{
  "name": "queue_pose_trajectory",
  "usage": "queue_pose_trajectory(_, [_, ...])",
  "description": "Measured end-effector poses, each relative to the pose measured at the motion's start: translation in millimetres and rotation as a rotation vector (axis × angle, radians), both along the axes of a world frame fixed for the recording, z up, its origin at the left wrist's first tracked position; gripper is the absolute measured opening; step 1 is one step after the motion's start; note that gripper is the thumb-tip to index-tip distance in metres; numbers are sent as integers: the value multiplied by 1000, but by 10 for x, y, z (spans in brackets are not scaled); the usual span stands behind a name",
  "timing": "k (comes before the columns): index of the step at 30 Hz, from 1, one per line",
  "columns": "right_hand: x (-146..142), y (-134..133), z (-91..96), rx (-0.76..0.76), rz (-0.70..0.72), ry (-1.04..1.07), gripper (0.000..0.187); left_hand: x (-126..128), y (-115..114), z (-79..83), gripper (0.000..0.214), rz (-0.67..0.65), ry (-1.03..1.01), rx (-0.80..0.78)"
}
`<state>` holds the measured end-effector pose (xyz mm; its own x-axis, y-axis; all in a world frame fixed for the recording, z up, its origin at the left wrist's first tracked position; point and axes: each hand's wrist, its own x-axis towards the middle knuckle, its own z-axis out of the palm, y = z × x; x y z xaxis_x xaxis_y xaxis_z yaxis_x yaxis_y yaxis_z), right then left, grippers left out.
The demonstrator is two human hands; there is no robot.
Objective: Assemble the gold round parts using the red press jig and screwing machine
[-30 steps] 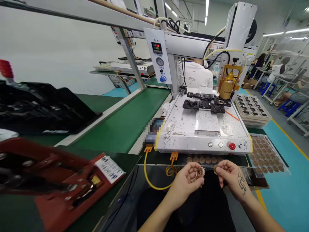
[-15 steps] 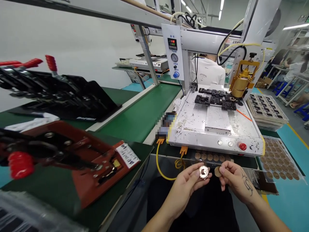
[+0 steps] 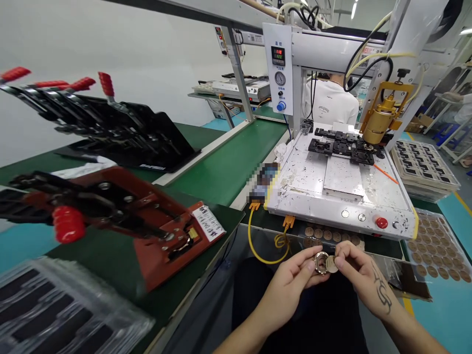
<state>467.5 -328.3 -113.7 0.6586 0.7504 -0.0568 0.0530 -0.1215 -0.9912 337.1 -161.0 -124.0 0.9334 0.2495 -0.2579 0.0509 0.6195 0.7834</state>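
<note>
My left hand [image 3: 291, 281] pinches a small metal ring part [image 3: 320, 262] between thumb and fingers, low in the middle of the view. My right hand [image 3: 359, 275] pinches a small round brown disc [image 3: 332, 265] and holds it against the ring. Both hands hover over my dark lap, just in front of the white dispensing machine [image 3: 342, 189]. A row of brown discs [image 3: 324, 235] lies under the machine's front edge, just above my hands.
A red toggle-clamp fixture [image 3: 121, 216] sits on the green bench at left, black clamp fixtures [image 3: 110, 130] behind it, and clear trays [image 3: 55, 314] at bottom left. A tray of brown discs [image 3: 438, 246] lies at right. A person in white [image 3: 332, 105] works behind the machine.
My view has swung left and down. My hands have come together: the disc in my right hand, apart from the ring before, now touches it.
</note>
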Motion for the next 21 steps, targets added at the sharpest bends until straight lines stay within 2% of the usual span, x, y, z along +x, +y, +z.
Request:
queue_pose_trajectory(5, [-76,102,76,-8,48,-119,28,-21,-41,12,53,8,-14,17])
queue_pose_trajectory(21, [-125,111,69,-16,15,-140,27,-48,-108,39,52,1,-39,168])
